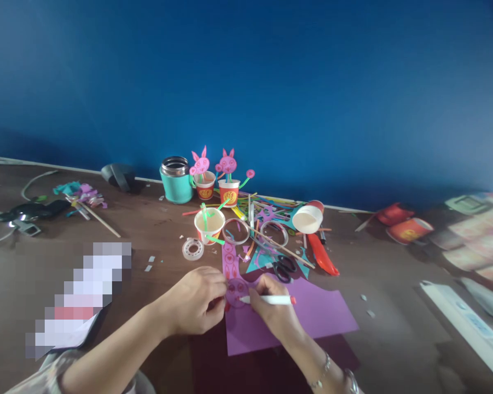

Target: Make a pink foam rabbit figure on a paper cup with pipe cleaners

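My right hand (277,309) is closed around a white marker pen (276,300) with a red end. The pen's tip points left, onto a round face drawn in red on a sheet of purple paper (287,323). Curled fingers of my left hand (203,298) press at the left edge of this sheet, beside the drawn face; its fingertips are partly hidden. Above the face, a narrow strip of the paper carries more red drawings. Black-handled scissors (285,269) lie just beyond the sheet. A roll of clear tape (192,249) rests past my left hand.
Two paper cups (228,194) with pink rabbit figures stand at the back beside a turquoise jar (176,180). Nearer is a cup (209,224) with green straws. Paper scraps, sticks and a red balloon-like piece (323,256) lie rightward. A phone (82,301) lies left.
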Action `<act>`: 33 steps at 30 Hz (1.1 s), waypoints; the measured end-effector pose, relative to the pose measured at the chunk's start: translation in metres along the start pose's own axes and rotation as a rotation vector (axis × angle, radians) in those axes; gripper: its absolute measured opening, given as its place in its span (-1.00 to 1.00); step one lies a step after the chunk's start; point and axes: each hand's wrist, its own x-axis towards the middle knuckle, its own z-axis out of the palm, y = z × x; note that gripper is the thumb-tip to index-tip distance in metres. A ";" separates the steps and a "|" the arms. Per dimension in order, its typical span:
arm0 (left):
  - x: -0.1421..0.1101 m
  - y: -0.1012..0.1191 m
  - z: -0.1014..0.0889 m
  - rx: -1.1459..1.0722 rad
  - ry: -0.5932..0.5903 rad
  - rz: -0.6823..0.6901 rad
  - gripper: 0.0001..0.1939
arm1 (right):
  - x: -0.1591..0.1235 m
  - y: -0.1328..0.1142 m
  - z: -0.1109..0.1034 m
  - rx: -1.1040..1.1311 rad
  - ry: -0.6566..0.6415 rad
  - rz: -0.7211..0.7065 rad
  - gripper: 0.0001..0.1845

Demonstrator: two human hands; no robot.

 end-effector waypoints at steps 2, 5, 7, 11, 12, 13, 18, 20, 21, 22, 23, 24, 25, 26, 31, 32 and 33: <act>0.000 0.000 0.001 -0.002 0.001 0.001 -0.86 | 0.000 -0.001 0.000 -0.009 0.001 0.003 -0.65; -0.001 -0.001 0.001 0.000 -0.001 -0.002 -0.86 | 0.000 -0.001 0.000 -0.024 0.006 -0.009 -0.64; -0.001 -0.001 0.001 0.002 0.001 0.000 -0.86 | 0.000 -0.001 0.000 -0.030 0.006 -0.019 -0.65; 0.000 0.000 0.001 -0.002 0.003 0.001 -0.86 | 0.000 0.002 0.000 -0.025 0.009 -0.031 -0.65; 0.000 0.000 0.001 -0.002 0.003 0.000 -0.86 | 0.000 0.003 0.000 -0.022 0.009 -0.027 -0.65; 0.000 0.000 0.000 -0.002 0.000 -0.001 -0.86 | 0.000 0.003 0.001 -0.021 0.006 -0.022 -0.66; 0.000 0.000 0.000 -0.004 0.002 0.004 -0.86 | -0.001 0.004 0.000 -0.030 -0.004 0.011 -0.70; 0.000 0.000 0.000 -0.007 0.004 0.006 -0.86 | -0.001 0.003 0.000 -0.031 0.007 0.019 -0.70; -0.001 0.000 0.000 -0.009 0.003 0.007 -0.86 | -0.001 0.003 -0.001 -0.029 0.014 0.017 -0.70; -0.001 0.000 0.000 -0.010 0.002 0.007 -0.86 | -0.001 0.003 -0.001 -0.026 0.019 0.014 -0.69; 0.000 0.000 0.000 -0.010 0.002 0.009 -0.86 | 0.000 0.003 -0.001 -0.024 0.022 0.011 -0.69; 0.000 0.000 0.000 -0.010 0.005 0.012 -0.86 | 0.000 0.003 0.000 -0.023 0.024 0.008 -0.69; 0.000 0.000 0.000 -0.010 0.009 0.013 -0.86 | 0.000 0.003 0.000 -0.023 0.025 0.008 -0.68; 0.000 0.000 0.000 -0.011 0.011 0.014 -0.86 | 0.000 0.003 0.000 -0.024 0.027 0.009 -0.68; 0.000 -0.001 0.000 -0.015 0.008 0.014 -0.86 | 0.001 0.004 0.001 -0.011 0.036 0.029 -0.67; 0.000 0.000 0.000 -0.015 0.007 0.013 -0.86 | 0.001 0.004 0.001 -0.008 0.034 0.026 -0.67; -0.001 0.000 0.000 -0.014 0.007 0.012 -0.85 | 0.001 0.004 0.001 -0.006 0.033 0.020 -0.67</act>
